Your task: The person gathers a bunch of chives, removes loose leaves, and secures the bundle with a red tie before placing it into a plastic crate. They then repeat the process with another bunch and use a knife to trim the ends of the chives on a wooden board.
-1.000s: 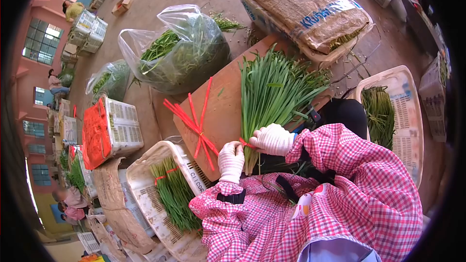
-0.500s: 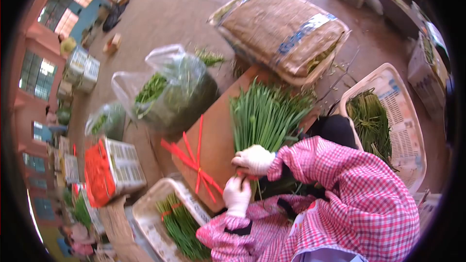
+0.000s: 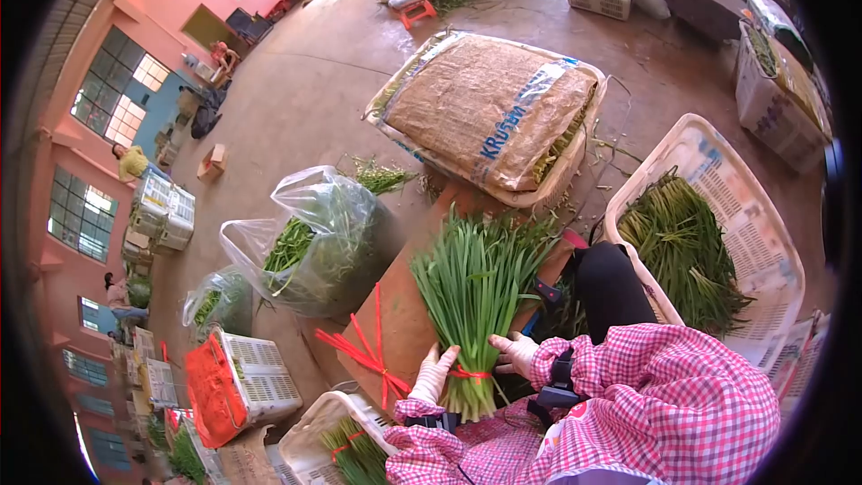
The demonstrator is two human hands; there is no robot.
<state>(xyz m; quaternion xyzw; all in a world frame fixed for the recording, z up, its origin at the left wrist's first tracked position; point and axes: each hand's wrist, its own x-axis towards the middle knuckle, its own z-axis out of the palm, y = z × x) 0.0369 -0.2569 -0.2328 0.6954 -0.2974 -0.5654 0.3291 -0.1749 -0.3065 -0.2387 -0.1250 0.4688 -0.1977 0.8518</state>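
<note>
A bunch of long green leafy stalks point(image 3: 476, 278) lies on a brown board point(image 3: 395, 292), its pale cut ends toward my body. A red tie point(image 3: 470, 374) goes round the stalks near those ends. My left hand point(image 3: 433, 372), in a pale glove, rests at the left side of the bunch with its fingers apart. At the right side, my right hand point(image 3: 514, 355) touches the stalks, its gloved fingers spread. Several loose red ties point(image 3: 370, 357) lie on the board to the left of the bunch.
A sack-covered crate point(image 3: 489, 108) stands ahead. To the right is a crate point(image 3: 750, 224) of greens point(image 3: 682, 247); a crate with tied bunches point(image 3: 355, 454) is at lower left. Plastic bags of greens point(image 3: 332, 247) and a white crate with red cloth point(image 3: 260, 377) stand left.
My hands have come apart from their closed pose at the stalk ends and opened on both sides of the bunch. The red tie now shows round it. The view has shifted.
</note>
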